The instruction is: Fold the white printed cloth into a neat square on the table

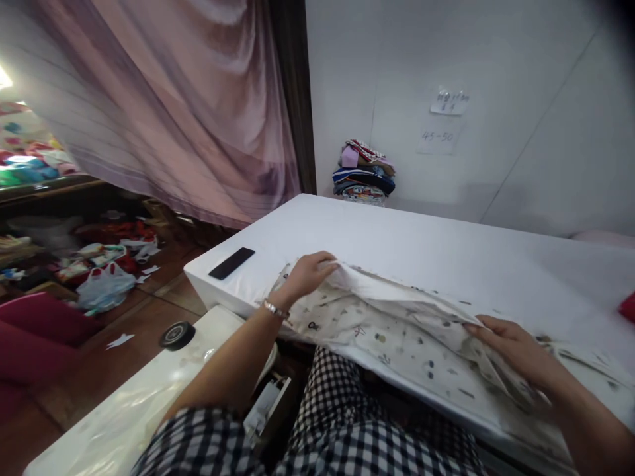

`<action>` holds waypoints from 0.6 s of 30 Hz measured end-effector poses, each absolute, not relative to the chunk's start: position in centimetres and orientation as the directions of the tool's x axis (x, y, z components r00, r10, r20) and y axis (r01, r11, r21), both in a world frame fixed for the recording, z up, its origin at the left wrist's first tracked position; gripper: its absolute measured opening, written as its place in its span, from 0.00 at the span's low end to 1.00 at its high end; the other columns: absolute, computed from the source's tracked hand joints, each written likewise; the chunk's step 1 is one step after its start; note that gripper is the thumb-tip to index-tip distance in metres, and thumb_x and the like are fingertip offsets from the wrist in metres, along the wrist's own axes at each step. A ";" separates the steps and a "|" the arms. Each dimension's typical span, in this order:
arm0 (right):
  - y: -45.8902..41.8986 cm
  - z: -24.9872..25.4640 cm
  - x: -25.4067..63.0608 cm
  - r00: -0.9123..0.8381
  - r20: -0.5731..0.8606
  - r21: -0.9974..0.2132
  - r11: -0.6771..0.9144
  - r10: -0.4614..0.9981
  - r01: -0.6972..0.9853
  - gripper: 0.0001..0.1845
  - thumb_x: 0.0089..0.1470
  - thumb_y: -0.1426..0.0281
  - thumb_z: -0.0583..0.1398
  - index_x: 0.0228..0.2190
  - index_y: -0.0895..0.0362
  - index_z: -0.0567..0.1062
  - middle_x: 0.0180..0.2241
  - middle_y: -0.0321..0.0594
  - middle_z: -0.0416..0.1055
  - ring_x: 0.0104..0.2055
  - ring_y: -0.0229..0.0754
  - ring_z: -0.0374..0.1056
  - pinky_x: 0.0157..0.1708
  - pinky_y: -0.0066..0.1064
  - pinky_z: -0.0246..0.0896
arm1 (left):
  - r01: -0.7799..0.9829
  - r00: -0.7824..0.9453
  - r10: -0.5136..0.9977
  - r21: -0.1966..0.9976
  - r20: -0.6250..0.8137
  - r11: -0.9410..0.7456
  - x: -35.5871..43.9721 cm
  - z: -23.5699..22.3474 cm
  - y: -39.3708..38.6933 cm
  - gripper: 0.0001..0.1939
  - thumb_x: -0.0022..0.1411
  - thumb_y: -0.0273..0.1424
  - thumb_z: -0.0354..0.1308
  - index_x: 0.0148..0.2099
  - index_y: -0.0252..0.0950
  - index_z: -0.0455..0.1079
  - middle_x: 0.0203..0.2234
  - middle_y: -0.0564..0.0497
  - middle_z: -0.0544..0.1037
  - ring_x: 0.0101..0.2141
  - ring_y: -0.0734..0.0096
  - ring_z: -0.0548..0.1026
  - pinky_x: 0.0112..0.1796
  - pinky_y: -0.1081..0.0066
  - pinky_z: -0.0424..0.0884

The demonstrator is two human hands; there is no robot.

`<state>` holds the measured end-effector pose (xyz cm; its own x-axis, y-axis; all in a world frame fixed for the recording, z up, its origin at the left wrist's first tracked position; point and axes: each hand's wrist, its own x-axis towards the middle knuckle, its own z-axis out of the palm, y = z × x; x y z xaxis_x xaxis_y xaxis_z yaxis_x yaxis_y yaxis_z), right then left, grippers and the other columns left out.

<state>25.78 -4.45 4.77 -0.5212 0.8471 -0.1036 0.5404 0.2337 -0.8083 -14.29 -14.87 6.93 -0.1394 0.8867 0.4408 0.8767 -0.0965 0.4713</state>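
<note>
A cream printed fabric piece [397,330] with small dark motifs lies along the near edge of a white table [446,251]. My left hand [307,274] grips the fabric's folded upper left edge, fingers curled over it; a bracelet sits on that wrist. My right hand [510,344] pinches the fabric's bunched right part, fingers closed on the cloth. Checked black-and-white clothing fills the lower middle of the view.
A black phone [231,262] lies near the table's left corner. A stack of folded clothes [364,172] stands against the far wall. A black round object [177,334] rests on a white surface at lower left. Bags and clutter cover the floor at left, under a pink curtain [188,112].
</note>
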 end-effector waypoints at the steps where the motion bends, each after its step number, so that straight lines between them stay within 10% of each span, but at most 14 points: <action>1: -4.3 4.9 25.8 -0.534 -0.155 -0.820 0.193 0.831 0.539 0.21 0.48 0.51 0.56 0.34 0.54 0.75 0.34 0.39 0.75 0.41 0.50 0.67 0.40 0.31 0.62 | 0.824 -0.124 0.921 0.555 0.370 -0.112 -14.7 7.8 -13.2 0.13 0.59 0.38 0.51 0.40 0.37 0.72 0.36 0.49 0.76 0.38 0.67 0.71 0.40 0.69 0.64; 7: -2.9 1.7 25.6 -0.545 -0.340 -0.844 0.006 0.766 0.536 0.23 0.42 0.47 0.59 0.24 0.56 0.74 0.27 0.39 0.74 0.32 0.46 0.68 0.36 0.32 0.63 | 0.768 -0.055 0.993 0.631 -0.108 0.111 -15.2 5.2 -5.2 0.12 0.51 0.37 0.58 0.32 0.34 0.75 0.29 0.48 0.78 0.32 0.66 0.72 0.33 0.71 0.65; 13: -2.3 -0.9 25.7 -0.551 -0.318 -0.865 0.002 0.771 0.502 0.21 0.46 0.50 0.58 0.25 0.56 0.72 0.26 0.36 0.73 0.31 0.43 0.67 0.34 0.31 0.61 | 0.738 -0.170 0.966 0.675 0.193 -0.005 -15.3 2.0 -5.6 0.17 0.58 0.40 0.49 0.38 0.36 0.74 0.39 0.46 0.76 0.41 0.64 0.72 0.41 0.67 0.67; 18: -2.0 -0.8 25.7 -0.547 -0.335 -0.852 0.001 0.767 0.523 0.23 0.46 0.49 0.56 0.27 0.56 0.74 0.29 0.38 0.74 0.35 0.46 0.68 0.37 0.32 0.62 | 0.791 0.145 0.913 0.509 0.382 -0.339 -15.6 2.3 -8.5 0.18 0.50 0.26 0.54 0.46 0.39 0.71 0.48 0.48 0.72 0.51 0.64 0.65 0.53 0.61 0.61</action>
<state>25.70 -2.02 -0.81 -0.5469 0.7674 -0.3347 0.5234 0.0014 -0.8521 -15.58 -8.50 2.28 0.1450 0.9126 0.3823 0.7914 -0.3389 0.5088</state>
